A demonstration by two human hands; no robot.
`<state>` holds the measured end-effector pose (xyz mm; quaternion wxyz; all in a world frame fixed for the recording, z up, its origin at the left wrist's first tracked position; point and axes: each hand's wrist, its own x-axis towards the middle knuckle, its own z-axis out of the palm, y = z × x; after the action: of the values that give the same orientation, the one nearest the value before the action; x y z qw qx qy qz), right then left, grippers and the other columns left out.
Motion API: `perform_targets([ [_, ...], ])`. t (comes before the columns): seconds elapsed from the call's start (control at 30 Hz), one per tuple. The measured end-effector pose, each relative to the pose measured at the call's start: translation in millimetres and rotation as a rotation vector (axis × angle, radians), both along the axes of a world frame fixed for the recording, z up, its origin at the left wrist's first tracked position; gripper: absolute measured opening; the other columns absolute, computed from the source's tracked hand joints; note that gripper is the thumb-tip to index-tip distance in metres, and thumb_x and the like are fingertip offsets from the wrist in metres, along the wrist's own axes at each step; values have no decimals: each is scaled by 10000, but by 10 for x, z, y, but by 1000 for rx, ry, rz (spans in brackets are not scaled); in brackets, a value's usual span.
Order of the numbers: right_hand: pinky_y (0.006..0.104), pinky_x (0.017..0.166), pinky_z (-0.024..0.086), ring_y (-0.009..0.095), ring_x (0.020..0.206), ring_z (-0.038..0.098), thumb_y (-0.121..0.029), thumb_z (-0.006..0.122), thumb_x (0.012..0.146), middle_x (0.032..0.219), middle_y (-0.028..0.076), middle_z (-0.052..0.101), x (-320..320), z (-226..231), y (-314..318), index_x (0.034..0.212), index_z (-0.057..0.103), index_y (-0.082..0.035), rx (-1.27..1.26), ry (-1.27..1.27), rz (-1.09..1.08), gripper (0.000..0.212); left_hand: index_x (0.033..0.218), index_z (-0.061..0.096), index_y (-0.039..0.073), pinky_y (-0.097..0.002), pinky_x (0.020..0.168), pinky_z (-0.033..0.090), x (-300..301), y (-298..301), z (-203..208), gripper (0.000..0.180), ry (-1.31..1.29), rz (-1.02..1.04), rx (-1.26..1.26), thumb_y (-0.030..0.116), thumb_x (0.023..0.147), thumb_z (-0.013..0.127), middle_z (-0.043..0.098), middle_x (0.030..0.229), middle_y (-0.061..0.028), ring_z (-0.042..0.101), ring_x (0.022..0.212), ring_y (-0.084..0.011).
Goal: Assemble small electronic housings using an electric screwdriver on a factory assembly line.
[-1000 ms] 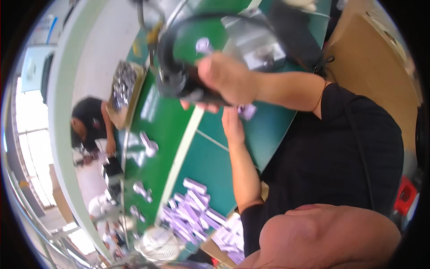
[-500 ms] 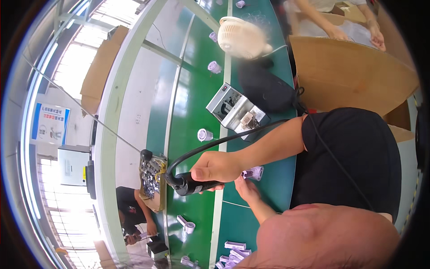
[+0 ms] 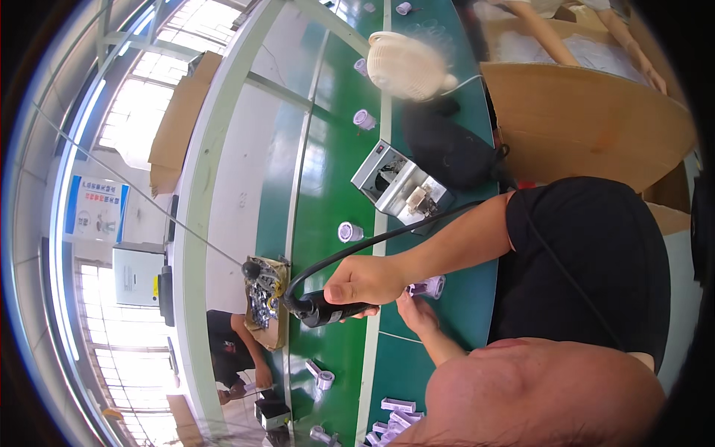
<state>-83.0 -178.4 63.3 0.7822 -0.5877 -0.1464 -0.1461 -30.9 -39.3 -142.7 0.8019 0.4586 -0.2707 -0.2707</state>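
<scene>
My right hand (image 3: 365,281) is wrapped round a black corded electric screwdriver (image 3: 322,310), whose thick cable loops back along my forearm. Its tip is out of sight behind my fingers. Close beside it, my left hand (image 3: 418,314) grips a lilac plastic housing (image 3: 430,287) low over the teal table surface. My fingers and the right hand partly cover that housing. A cardboard tray of small metal parts (image 3: 265,307) sits just past the screwdriver. A grey and white screw feeder (image 3: 402,182) stands near my right forearm.
Lilac housings lie along the green conveyor belt (image 3: 328,350), and more are piled (image 3: 398,419) at the lower edge. A cream fan (image 3: 406,65) and a black bag (image 3: 454,145) stand beyond the feeder. Another person's arm (image 3: 547,33) reaches into a large carton (image 3: 588,123); one more person (image 3: 232,346) works across the belt.
The whole view has shifted slightly, moving the belt and its things rightward in the picture. Both my hands keep their hold. The person at the carton has moved their hands.
</scene>
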Motion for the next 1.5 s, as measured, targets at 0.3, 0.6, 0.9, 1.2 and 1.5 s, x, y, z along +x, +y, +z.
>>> perform_targets([
  [0.3, 269, 467, 449, 122, 489, 556, -812, 412, 954, 639, 40, 586, 22, 8, 9, 832, 698, -12, -6, -5, 16, 859, 1325, 547, -35, -422, 1072, 410, 15, 17, -55, 391, 18, -2, -12, 269, 1083, 500, 613, 1290, -123, 568, 1196, -240],
  [0.6, 273, 461, 437, 120, 475, 545, -791, 406, 972, 621, 35, 572, 17, 34, 51, 874, 724, -22, -10, -32, 48, 838, 1290, 570, -18, -428, 1070, 410, 13, 51, -28, 353, 18, 26, -12, 256, 1081, 495, 616, 1276, -118, 568, 1195, -241],
  [0.9, 254, 476, 478, 109, 516, 582, -841, 239, 948, 715, 83, 635, -175, 542, -328, 1041, 679, 19, 187, -246, 105, 971, 1318, 522, -70, -450, 1078, 436, -20, 14, 225, 552, -148, -73, 60, 414, 1054, 494, 622, 1267, -225, 621, 1162, -321],
  [1.2, 235, 461, 496, 122, 485, 589, -865, 273, 928, 711, 86, 641, -699, 169, -927, 1118, 639, 21, 157, -363, -204, 977, 1272, 682, -34, -310, 977, 492, 8, 117, 681, 319, -316, 204, 521, 192, 1059, 610, 708, 1191, -106, 644, 1084, -172],
  [1.5, 249, 615, 491, 118, 656, 600, -879, 386, 896, 865, 104, 652, -938, -669, -1172, 1125, 634, 95, -93, -109, -528, 1031, 1038, 779, -23, -241, 620, 416, 1357, 141, 783, 338, -349, 678, 632, 298, 1024, 675, 644, 764, 24, 523, 713, -52],
])
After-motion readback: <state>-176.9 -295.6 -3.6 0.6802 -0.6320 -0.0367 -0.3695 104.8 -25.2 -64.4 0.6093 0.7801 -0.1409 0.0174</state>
